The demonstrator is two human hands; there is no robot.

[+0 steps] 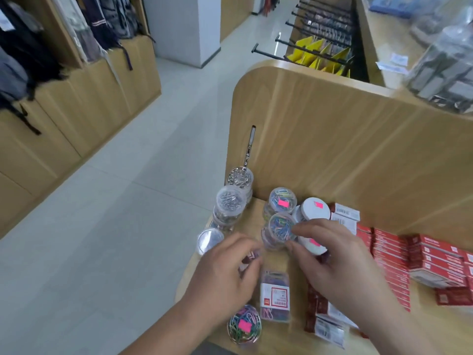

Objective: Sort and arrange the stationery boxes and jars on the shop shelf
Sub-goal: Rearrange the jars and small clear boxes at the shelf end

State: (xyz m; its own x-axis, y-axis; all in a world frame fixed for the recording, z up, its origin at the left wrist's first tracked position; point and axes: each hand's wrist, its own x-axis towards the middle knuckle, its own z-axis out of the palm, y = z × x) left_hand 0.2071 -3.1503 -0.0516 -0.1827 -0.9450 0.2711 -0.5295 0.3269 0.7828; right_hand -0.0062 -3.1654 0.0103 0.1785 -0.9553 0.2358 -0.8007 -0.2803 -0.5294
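Note:
My right hand (330, 257) pinches the rim of a clear jar of coloured paper clips (277, 230) on the wooden shelf (294, 331). My left hand (227, 270) is curled over a small box (249, 260) just left of it; the grip is blurred. Behind stands another coloured-clip jar with a pink sticker (281, 202). Two white-lidded jars (314, 210) sit to its right. Stacked jars of silver clips (230, 203) line the shelf's left edge. A clear box of clips (275, 294) and a round clip jar (244, 326) lie near me. Red boxes (432, 260) fill the right.
A wooden back panel (345, 139) rises behind the shelf, with a metal hook (249, 147) on it. A clear lidded jar (210, 239) sits at the shelf's left edge. Tiled floor (115, 226) lies to the left, with bag shelves beyond. Packets rest on the upper shelf (440, 73).

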